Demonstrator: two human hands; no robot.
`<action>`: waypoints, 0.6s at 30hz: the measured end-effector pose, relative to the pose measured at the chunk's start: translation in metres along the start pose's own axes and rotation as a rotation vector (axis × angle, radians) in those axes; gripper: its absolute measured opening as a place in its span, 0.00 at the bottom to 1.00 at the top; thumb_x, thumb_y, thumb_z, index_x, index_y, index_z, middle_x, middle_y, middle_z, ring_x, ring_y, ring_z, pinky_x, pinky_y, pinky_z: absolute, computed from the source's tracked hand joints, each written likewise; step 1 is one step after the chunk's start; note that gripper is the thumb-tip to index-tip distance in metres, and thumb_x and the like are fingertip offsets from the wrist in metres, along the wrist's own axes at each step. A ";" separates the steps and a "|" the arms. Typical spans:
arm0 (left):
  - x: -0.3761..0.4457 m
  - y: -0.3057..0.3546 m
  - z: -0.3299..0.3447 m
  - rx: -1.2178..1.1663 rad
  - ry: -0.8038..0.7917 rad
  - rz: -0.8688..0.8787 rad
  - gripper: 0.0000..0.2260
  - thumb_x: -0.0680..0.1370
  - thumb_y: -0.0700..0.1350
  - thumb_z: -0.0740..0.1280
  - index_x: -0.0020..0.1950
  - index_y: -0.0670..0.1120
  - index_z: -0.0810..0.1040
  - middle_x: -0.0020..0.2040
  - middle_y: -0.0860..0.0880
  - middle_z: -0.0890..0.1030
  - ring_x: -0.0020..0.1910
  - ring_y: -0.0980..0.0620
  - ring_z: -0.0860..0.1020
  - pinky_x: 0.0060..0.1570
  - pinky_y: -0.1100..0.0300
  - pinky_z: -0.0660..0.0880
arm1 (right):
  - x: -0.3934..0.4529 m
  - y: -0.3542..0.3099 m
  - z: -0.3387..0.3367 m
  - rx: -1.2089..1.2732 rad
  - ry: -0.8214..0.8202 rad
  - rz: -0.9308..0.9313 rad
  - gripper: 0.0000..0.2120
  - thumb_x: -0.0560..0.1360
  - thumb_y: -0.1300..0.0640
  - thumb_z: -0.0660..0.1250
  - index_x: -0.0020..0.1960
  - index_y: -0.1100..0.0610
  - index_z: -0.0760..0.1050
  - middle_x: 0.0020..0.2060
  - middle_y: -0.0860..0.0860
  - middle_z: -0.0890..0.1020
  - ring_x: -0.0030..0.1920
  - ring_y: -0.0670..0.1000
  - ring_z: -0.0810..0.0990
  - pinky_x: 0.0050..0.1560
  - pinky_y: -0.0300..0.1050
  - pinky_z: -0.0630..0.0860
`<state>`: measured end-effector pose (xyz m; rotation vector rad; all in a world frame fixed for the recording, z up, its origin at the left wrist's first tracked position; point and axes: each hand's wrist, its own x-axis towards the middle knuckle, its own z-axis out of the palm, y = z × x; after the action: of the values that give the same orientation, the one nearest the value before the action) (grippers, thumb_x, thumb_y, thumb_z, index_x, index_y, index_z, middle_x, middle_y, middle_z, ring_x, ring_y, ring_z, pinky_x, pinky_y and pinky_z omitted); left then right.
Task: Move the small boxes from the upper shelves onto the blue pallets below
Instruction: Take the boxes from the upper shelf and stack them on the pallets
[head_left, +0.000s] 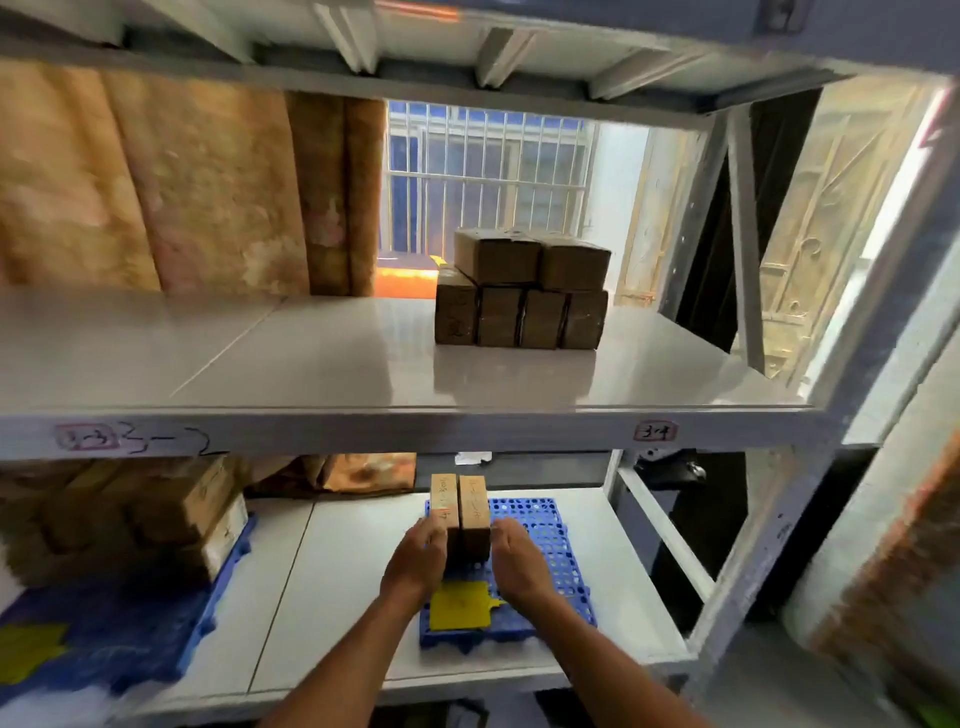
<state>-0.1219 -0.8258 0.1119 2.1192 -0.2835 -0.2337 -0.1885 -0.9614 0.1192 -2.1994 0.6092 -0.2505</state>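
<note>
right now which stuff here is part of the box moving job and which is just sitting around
Job: two small boxes between left hand and right hand; blue pallet; stacked boxes on upper shelf.
Lying about: yellow tag; window bars.
</note>
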 end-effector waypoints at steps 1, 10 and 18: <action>-0.015 0.011 -0.005 0.047 -0.012 0.033 0.19 0.86 0.49 0.50 0.73 0.49 0.73 0.75 0.45 0.72 0.70 0.46 0.72 0.70 0.53 0.66 | -0.012 -0.003 -0.007 -0.080 -0.012 -0.065 0.19 0.87 0.46 0.47 0.50 0.53 0.72 0.48 0.53 0.77 0.48 0.52 0.76 0.51 0.49 0.72; -0.149 0.098 -0.053 0.244 0.046 0.212 0.24 0.82 0.56 0.52 0.73 0.50 0.73 0.75 0.49 0.72 0.73 0.47 0.71 0.72 0.52 0.66 | -0.131 -0.057 -0.087 -0.462 -0.030 -0.420 0.20 0.86 0.51 0.49 0.72 0.57 0.70 0.71 0.59 0.74 0.73 0.61 0.71 0.70 0.55 0.69; -0.206 0.188 -0.100 0.226 0.159 0.366 0.24 0.84 0.58 0.50 0.76 0.54 0.70 0.77 0.48 0.70 0.74 0.45 0.70 0.71 0.53 0.65 | -0.185 -0.127 -0.158 -0.255 0.228 -0.507 0.22 0.87 0.45 0.48 0.58 0.51 0.80 0.57 0.56 0.86 0.57 0.61 0.83 0.45 0.49 0.71</action>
<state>-0.3121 -0.7833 0.3351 2.2443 -0.6177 0.1894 -0.3632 -0.9046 0.3220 -2.5695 0.1965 -0.7284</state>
